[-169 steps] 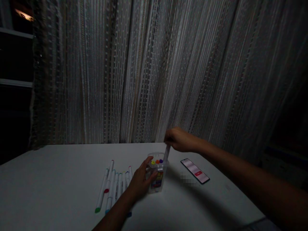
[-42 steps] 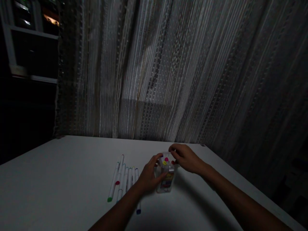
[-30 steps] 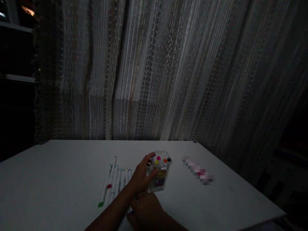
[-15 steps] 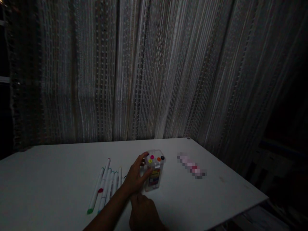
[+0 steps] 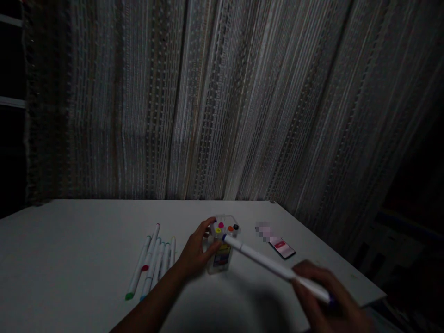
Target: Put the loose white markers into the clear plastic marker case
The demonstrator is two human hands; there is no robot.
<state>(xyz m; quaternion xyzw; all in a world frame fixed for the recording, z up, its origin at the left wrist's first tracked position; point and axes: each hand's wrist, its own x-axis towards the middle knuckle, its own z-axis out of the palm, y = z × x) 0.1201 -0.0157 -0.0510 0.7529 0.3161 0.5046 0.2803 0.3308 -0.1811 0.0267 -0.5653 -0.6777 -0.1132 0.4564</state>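
Note:
My left hand (image 5: pixel 197 247) is wrapped round the left side of a clear plastic marker case (image 5: pixel 219 267), which stands upright on the white table. Inside it are several markers with yellow, pink, orange and black ends showing at the top. My right hand (image 5: pixel 328 296), blurred, grips a white marker (image 5: pixel 267 262) with dark blue ends. That marker slants up to the left, its far tip in front of the case's upper edge in my view; whether they touch I cannot tell. Left of my left forearm lie several white markers (image 5: pixel 151 266) with green, blue, red and yellow ends.
A phone (image 5: pixel 282 248), partly pixelated, lies on the white table (image 5: pixel 86 245) to the right of the case. Behind the table hangs a striped, textured curtain (image 5: pixel 208 101). The table's right edge runs down towards me.
My right hand has come up from below the case and moved right, now with a blue-ended marker in view. My left hand stays on the case. The view has shifted slightly.

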